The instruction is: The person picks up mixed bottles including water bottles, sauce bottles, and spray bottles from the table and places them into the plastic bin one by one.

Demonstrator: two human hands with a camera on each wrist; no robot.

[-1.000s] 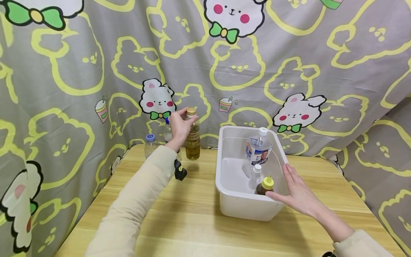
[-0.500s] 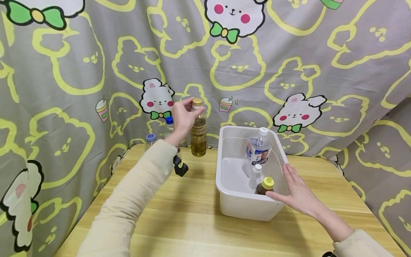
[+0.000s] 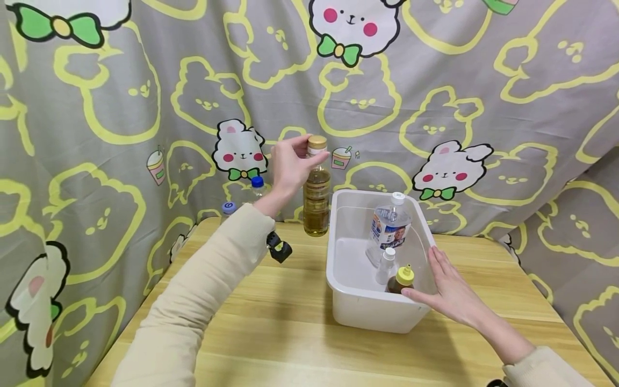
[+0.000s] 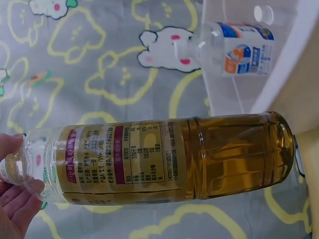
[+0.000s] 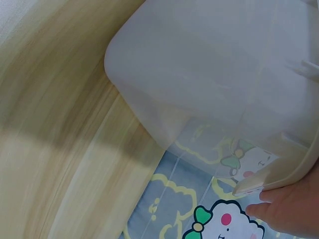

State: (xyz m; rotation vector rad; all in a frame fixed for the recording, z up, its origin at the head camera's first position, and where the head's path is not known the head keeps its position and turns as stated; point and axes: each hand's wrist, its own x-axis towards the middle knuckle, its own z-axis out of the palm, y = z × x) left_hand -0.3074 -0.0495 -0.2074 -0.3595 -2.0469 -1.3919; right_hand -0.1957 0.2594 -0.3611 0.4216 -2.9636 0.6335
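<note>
The left hand [image 3: 292,167] pinches a gold-capped oil bottle [image 3: 316,207] by its neck; the right hand [image 3: 451,293], grip unclenched, touches the plastic tub [image 3: 372,312].

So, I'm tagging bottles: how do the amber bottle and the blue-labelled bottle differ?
The amber bottle is gripped by the left hand; the blue-labelled bottle sits in the bin. The amber bottle has a gold cap, the blue-labelled bottle a white cap. The amber bottle looks slimmer than the blue-labelled bottle. Both are see-through.

Bin [image 3: 367,313] free at left, bottles [image 3: 390,234] block right
</note>
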